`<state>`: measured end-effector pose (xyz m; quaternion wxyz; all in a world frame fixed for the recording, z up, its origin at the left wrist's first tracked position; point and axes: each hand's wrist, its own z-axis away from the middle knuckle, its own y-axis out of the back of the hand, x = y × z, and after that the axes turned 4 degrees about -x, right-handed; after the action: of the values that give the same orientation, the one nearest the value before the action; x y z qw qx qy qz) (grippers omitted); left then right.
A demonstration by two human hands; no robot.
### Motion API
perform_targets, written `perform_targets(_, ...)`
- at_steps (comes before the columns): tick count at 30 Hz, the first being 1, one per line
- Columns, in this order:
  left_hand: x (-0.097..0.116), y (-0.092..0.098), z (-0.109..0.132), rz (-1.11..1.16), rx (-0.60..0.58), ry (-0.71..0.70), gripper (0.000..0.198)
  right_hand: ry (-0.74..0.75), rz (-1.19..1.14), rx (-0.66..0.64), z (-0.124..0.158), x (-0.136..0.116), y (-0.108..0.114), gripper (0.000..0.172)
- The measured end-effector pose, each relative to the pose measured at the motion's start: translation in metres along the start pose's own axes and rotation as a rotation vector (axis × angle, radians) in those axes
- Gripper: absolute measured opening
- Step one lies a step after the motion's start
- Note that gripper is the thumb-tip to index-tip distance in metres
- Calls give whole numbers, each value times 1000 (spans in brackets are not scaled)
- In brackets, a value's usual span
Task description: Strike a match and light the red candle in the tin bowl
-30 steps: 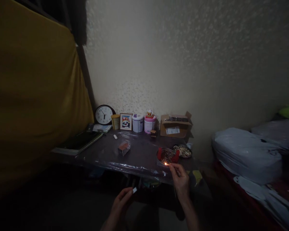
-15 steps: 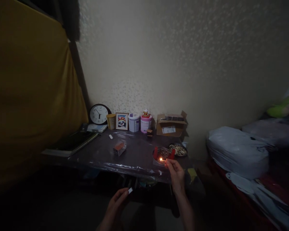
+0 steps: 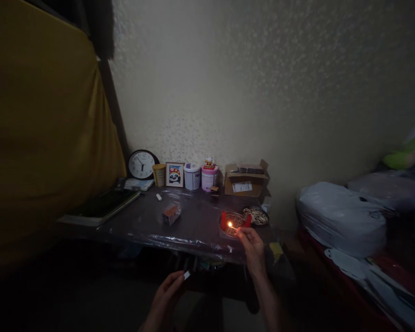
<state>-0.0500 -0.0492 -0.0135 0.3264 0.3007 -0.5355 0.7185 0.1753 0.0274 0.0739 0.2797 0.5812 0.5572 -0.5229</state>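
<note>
My right hand point(image 3: 251, 244) pinches a burning match point(image 3: 233, 227) between thumb and fingertips. Its small flame is over a round dish point(image 3: 221, 229) near the table's front right edge. Two red upright pieces, one on the left point(image 3: 223, 219) and one on the right point(image 3: 248, 220), stand at the dish's sides; I cannot make out their kind. Lower down, in front of the table, my left hand point(image 3: 168, 290) is closed on a small matchbox point(image 3: 186, 275), of which only a whitish end shows. Behind the dish lies another dish point(image 3: 267, 220) of pale sticks.
A plastic-wrapped stack of small boxes point(image 3: 171, 214) sits mid-table point(image 3: 197, 221). Along the wall stand a clock point(image 3: 141, 164), a framed panda picture point(image 3: 174, 175), two lidded tins point(image 3: 192, 177) and a cardboard box point(image 3: 247, 184). White bags point(image 3: 339, 216) are piled at the right.
The match now points slightly upward, and its flame has shifted a little up and left. My right hand has moved barely; the left holds its place.
</note>
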Motion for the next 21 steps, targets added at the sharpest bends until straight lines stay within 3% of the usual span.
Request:
perform_targets(8, 1, 5, -4, -8, -37, 55, 36, 37, 68, -4, -8, -2, -1, 19)
perform_targets(21, 2, -1, 0, -25, -1, 7, 38, -22, 56, -21, -21, -11, -9, 22)
